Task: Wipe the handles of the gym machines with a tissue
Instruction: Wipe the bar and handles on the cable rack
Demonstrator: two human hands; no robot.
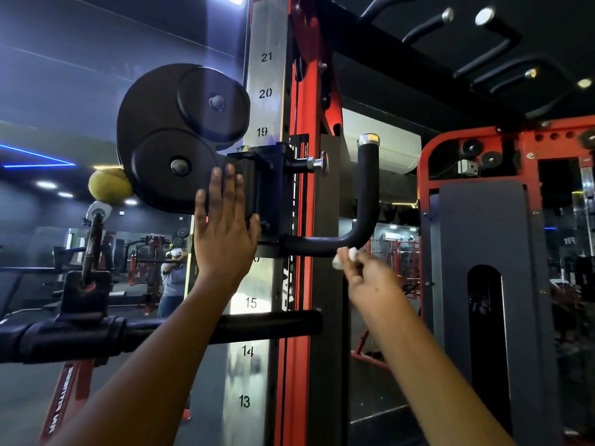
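A black L-shaped handle [363,201] with a chrome cap sticks out from the sliding carriage [257,175] on the numbered upright of a red cable machine. My right hand [370,275] pinches a small wad of white tissue [346,257] against the underside of the handle's bend. My left hand [225,226] lies flat with straight fingers against the black carriage and the pulley housing [174,136].
A black padded bar [225,326] crosses below my arms at mark 15. A yellow ball [109,186] hangs under the pulley housing. Pull-up grips [483,37] sit overhead. A grey weight-stack cover [483,252] stands at right. A mirror at left reflects the gym.
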